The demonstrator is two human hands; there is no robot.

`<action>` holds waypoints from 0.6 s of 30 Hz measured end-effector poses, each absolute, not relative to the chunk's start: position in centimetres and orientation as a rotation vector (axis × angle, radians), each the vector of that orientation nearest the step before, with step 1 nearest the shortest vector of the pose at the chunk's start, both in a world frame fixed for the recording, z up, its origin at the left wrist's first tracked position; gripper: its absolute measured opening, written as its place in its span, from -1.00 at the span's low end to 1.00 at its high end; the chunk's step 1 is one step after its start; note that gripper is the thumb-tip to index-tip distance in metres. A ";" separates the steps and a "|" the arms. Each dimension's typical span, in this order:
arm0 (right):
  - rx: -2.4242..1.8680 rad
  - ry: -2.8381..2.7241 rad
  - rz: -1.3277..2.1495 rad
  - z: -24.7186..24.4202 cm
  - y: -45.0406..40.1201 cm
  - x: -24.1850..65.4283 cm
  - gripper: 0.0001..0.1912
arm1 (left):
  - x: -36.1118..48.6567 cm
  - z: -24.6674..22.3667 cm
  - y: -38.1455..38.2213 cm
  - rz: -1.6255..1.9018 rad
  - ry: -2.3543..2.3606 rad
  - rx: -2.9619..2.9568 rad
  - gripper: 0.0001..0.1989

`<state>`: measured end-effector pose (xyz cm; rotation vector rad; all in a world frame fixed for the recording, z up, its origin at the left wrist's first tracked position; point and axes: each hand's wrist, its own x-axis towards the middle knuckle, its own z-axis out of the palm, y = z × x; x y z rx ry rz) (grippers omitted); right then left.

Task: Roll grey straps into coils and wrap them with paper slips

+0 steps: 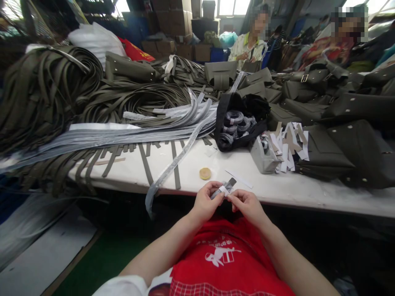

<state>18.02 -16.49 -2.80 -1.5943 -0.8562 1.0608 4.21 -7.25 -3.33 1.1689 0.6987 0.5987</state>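
Near the table's front edge, my left hand [206,202] is closed around a short dark grey strap end [231,181]. A white paper band [224,190] crosses the strap. My right hand [247,204] pinches at the band's right end, close to the left fingers. How far the band wraps round is hidden by my fingers. Just beyond my hands a round yellow roll [205,173], perhaps of tape, lies flat on the white table [191,162]. To its right lies a thin white paper strip [239,179].
Plastic-sleeved straps [160,129] and heaps of olive straps [46,90] cover the left. A black bag [226,107] holds wrapped coils [236,117]. A grey box [263,158] with paper strips [290,144] stands beside olive bags [327,152]. A co-worker [249,45] sits across the table.
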 end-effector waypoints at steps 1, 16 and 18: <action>-1.610 -0.861 1.059 -3.0 -16.4 18.0 -0.57 | 4.2 -3.2 -7.2 0.603 0.693 1.164 -0.60; -1.548 -0.791 1.150 -4.8 -14.3 16.0 -0.50 | 4.2 -5.2 -7.4 0.840 0.809 1.299 -0.68; -1.499 -0.820 1.100 -5.2 -14.1 15.8 -0.52 | 4.2 -5.2 -7.4 0.842 0.772 1.313 -0.70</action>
